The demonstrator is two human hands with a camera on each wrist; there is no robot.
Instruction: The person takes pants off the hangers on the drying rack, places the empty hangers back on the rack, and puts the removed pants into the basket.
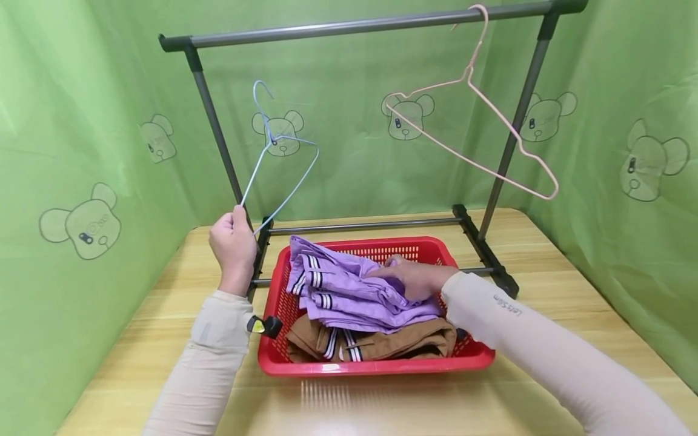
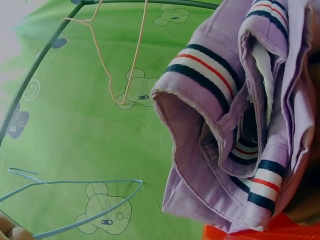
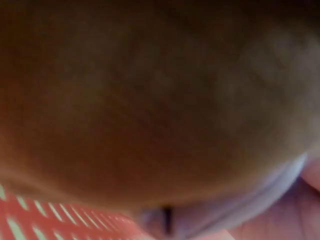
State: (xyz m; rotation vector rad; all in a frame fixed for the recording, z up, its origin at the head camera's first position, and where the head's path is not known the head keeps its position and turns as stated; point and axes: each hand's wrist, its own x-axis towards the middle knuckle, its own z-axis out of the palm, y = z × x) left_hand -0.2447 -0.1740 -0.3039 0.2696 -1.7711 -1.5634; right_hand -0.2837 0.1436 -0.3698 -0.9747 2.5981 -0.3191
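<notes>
In the head view my left hand (image 1: 234, 242) grips the lower corner of a light blue wire hanger (image 1: 291, 192), holding it upright left of the red basket (image 1: 376, 367). The hanger's hook points up, free of the rail. My right hand (image 1: 411, 277) reaches into the basket and grips folded purple trousers (image 1: 349, 290), some fingers hidden in the cloth. Striped bands circle their leg openings, seen close in the left wrist view. Brown trousers (image 1: 392, 344) with similar bands lie beneath them. The hand itself fills most of the right wrist view, dark and blurred.
A grey clothes rack (image 1: 338, 26) stands behind the basket on a wooden table (image 1: 180, 339). From its rail, at the right, hangs a pink hanger (image 1: 474, 158) with nothing on it. Green curtains (image 1: 349, 175) with bear prints enclose the back and sides.
</notes>
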